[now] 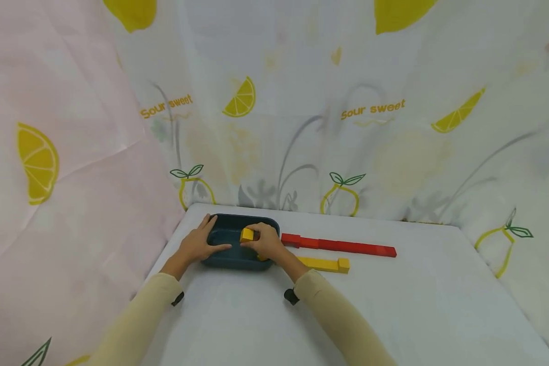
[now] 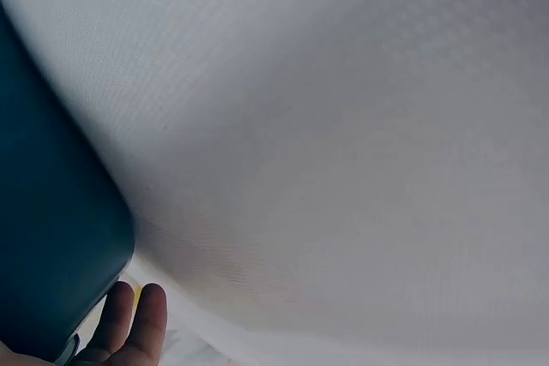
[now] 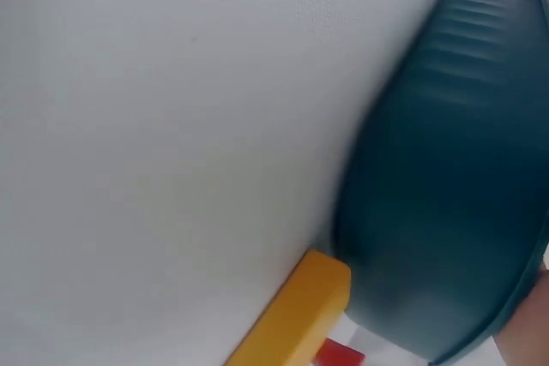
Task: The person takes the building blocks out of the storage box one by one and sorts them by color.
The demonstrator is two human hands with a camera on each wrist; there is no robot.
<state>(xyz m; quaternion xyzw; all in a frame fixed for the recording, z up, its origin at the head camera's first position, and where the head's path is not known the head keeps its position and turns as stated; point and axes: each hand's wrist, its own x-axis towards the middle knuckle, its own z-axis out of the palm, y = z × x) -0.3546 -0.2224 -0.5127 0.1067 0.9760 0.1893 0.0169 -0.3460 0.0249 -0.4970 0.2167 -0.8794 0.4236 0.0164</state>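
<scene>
A dark teal basin (image 1: 220,236) sits at the back left of the white table. My left hand (image 1: 197,245) rests at its left end, fingers spread along the rim and thumb stretched over the inside. In the left wrist view, two straight fingers (image 2: 147,323) show past the basin's wall (image 2: 60,203). Over the right part of the basin, my right hand (image 1: 266,241) pinches a yellow block (image 1: 246,235) between thumb and fingers. Another bit of yellow (image 1: 262,257) shows beneath that hand, mostly hidden by it.
Right of the basin, red blocks (image 1: 347,246) lie end to end in a long row. In front of them runs a shorter row of yellow blocks (image 1: 320,264) with a yellow cube (image 1: 343,265) at its right end. Lemon-printed cloth (image 1: 293,127) hangs behind the table.
</scene>
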